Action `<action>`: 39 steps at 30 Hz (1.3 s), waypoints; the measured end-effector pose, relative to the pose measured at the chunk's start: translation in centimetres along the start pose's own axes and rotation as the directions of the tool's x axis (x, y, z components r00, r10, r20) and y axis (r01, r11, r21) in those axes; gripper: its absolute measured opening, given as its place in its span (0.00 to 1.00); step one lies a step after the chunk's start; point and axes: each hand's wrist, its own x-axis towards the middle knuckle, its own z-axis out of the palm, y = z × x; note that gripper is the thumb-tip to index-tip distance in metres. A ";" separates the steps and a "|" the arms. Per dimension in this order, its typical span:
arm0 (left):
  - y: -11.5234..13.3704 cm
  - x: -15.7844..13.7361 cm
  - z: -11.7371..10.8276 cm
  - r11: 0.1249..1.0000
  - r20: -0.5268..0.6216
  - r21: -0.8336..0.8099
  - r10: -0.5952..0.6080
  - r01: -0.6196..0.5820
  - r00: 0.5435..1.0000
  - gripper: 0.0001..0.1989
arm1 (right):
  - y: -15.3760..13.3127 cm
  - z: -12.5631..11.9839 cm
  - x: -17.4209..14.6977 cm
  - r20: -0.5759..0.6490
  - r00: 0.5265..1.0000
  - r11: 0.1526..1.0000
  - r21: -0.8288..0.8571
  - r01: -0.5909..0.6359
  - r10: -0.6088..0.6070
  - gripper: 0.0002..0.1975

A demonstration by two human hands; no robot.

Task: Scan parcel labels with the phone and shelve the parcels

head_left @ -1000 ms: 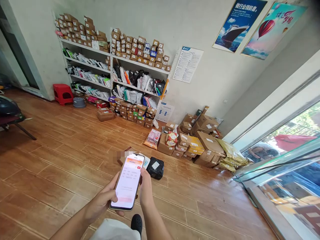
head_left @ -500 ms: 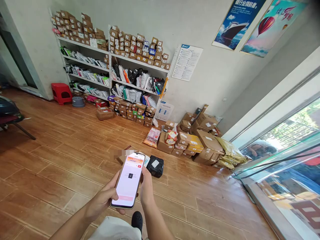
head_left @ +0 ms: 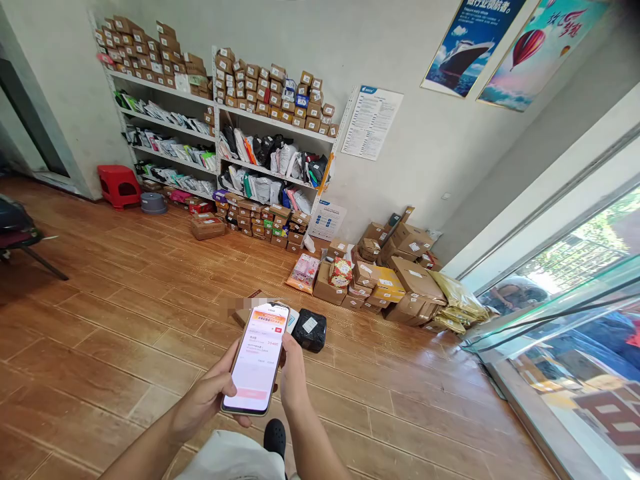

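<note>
A smartphone is held upright before me, its lit screen facing me with lines of text, an orange banner and a pale pink bar. My left hand grips its left edge, the thumb lying over the lower left of the screen. On the other side, my right hand holds the right edge with the thumb near the upper corner; its other fingers are mostly hidden behind the phone. Beyond the phone, a black wrapped parcel with a white label lies on the floor. A cardboard box beside it is partly covered by the phone.
White shelves along the wall hold many small boxes and bagged parcels. Larger cartons are piled on the floor by the wall. At left stand a red stool and a chair. A glass door is at right.
The phone screen has gone from a dark loading square to several lines of text. Both hands keep their grip. The view has shifted slightly.
</note>
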 end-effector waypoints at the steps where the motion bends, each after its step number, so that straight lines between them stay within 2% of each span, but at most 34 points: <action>1: 0.0 0.0 0.0 1.000 -0.002 0.002 -0.002 0.002 1.000 0.50 | 0.0 0.0 0.0 0.001 1.000 1.000 -0.001 0.002 -0.002 0.23; 6: 0.1 0.0 0.0 1.000 0.030 0.010 -0.002 0.002 1.000 0.47 | 0.0 -0.2 -0.1 0.008 1.000 1.000 0.002 -0.007 0.007 0.22; 10: 0.0 0.0 -0.1 1.000 0.014 0.013 -0.005 0.005 1.000 0.47 | 0.0 -0.1 -0.2 0.002 1.000 1.000 0.011 -0.012 0.012 0.21; 17: 0.1 0.1 -0.5 1.000 0.024 0.020 -0.009 0.008 1.000 0.48 | -0.3 0.2 -0.1 0.016 1.000 1.000 0.016 -0.015 0.014 0.21; 27: -0.8 0.6 -1.6 0.992 -0.107 0.127 0.028 -0.015 0.994 0.51 | 0.4 1.8 0.0 -0.037 0.999 1.000 -0.013 -0.006 0.006 0.21; 35: 1.0 -0.1 -1.9 1.000 -0.149 -0.012 0.016 -0.018 0.989 0.47 | 1.2 3.1 -0.1 0.110 0.992 0.976 0.201 -0.089 0.068 0.26; 37: 1.0 -0.3 -2.3 0.998 -0.176 -0.049 0.024 -0.033 0.984 0.47 | 2.1 3.5 0.0 0.153 0.981 0.947 0.280 -0.157 0.117 0.26; 39: 0.4 -0.3 -3.3 0.997 -0.169 -0.052 0.047 -0.057 0.984 0.43 | 3.1 4.1 0.2 0.243 0.949 0.886 0.367 -0.284 0.203 0.28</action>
